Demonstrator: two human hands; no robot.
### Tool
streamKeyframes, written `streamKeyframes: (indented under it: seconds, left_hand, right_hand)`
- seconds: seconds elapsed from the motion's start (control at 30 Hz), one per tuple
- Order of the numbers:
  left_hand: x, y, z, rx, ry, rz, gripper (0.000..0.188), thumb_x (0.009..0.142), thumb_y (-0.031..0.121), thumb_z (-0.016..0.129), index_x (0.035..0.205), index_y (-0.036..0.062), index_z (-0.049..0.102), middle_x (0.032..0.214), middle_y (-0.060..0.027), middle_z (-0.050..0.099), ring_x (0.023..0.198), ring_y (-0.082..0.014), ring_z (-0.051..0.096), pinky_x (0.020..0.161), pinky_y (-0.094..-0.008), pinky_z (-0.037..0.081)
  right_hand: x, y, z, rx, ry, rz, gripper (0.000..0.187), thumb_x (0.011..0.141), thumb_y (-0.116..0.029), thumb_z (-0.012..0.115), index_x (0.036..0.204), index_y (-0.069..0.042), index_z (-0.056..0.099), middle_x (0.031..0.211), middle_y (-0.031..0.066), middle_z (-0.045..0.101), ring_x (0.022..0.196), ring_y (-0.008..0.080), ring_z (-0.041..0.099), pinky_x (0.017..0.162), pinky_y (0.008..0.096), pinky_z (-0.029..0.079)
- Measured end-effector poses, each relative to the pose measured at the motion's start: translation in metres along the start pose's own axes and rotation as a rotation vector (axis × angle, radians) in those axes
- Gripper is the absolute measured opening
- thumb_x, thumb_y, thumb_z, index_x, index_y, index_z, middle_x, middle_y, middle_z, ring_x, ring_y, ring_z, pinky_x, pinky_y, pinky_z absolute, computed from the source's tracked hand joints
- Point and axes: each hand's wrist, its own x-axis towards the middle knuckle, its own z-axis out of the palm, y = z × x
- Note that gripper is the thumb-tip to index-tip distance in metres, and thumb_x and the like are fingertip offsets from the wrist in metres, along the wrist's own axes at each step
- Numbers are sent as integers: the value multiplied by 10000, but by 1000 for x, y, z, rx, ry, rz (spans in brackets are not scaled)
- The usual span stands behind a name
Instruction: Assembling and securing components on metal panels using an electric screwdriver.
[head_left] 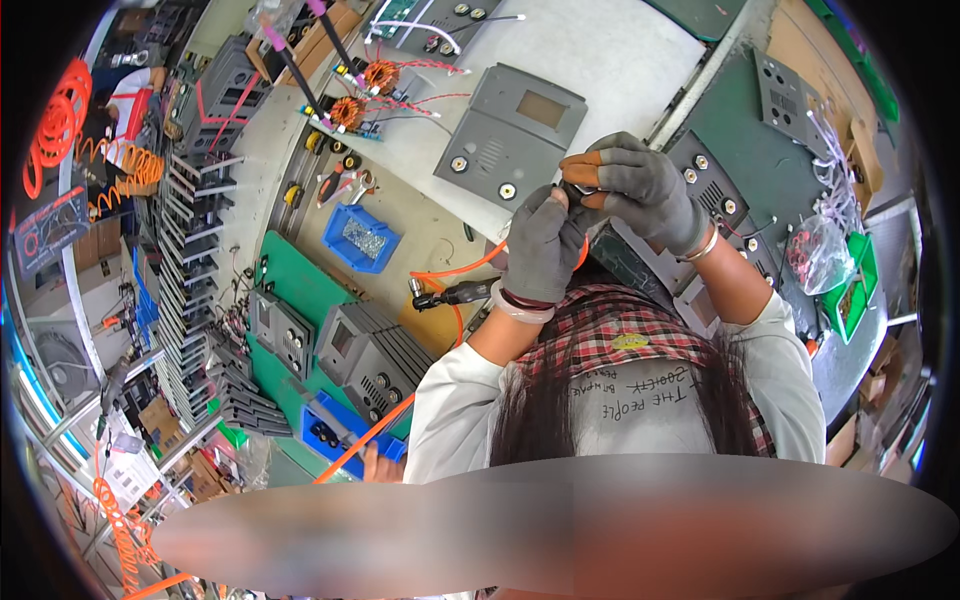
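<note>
Both my hands wear grey gloves and meet in front of my chest. My left hand (540,245) is closed, its thumb and fingers pinching a small dark part (577,194) whose kind I cannot make out. From the other side my right hand (648,190), with orange-brown glove fingertips, grips the same part. Just beyond them a grey metal panel (485,125) with a rectangular window, slots and two round metal fittings lies on the white work surface (610,65). Beside my left wrist is a black pneumatic ratchet wrench (460,294) with an orange hose (460,272).
A blue bin of small metal parts (362,240) and a wrench (362,187) lie to the left. Copper coils (380,76) with red wires sit farther back. More grey panels (365,350) stand at lower left, near another person's hand (380,464). A green bin (852,288) is at right.
</note>
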Motion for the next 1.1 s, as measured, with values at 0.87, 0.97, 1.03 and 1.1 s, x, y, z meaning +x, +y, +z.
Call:
streamKeyframes:
  seconds: [0.87, 0.97, 1.03, 1.1]
  left_hand:
    - [22, -47, -8, 56, -319, -375, 408, 932, 189, 413, 1291, -2, 389, 1271, -154, 472, 1185, -250, 476, 1020, -393, 391]
    - [30, -55, -6, 22, -378, -380, 397, 926, 181, 445, 1280, 7, 403, 1260, -137, 487, 1170, -240, 491, 1014, -410, 394]
    - [36, -63, -1, 4, -423, -440, 378, 921, 173, 469, 1262, 18, 422, 1258, -125, 495, 1169, -236, 493, 1010, -421, 400]
    - [44, -79, 8, 8, -404, -491, 362, 916, 174, 489, 1244, 28, 442, 1244, -114, 512, 1156, -232, 506, 998, -427, 413]
  right_hand:
    - [-72, -43, -38, -316, 138, 333, 169, 760, -215, 620, 917, -161, 656, 991, 52, 567, 912, 282, 587, 717, 386, 505]
    - [-72, -45, -52, -305, 61, 336, 166, 760, -214, 618, 913, -155, 643, 978, 67, 570, 876, 296, 603, 712, 394, 501]
    - [-77, -44, -66, -327, 5, 357, 169, 762, -217, 616, 916, -149, 633, 973, 78, 570, 870, 304, 607, 715, 404, 497]
    - [-89, -39, -83, -331, -36, 425, 173, 763, -222, 616, 916, -141, 622, 973, 86, 570, 877, 310, 607, 724, 415, 491]
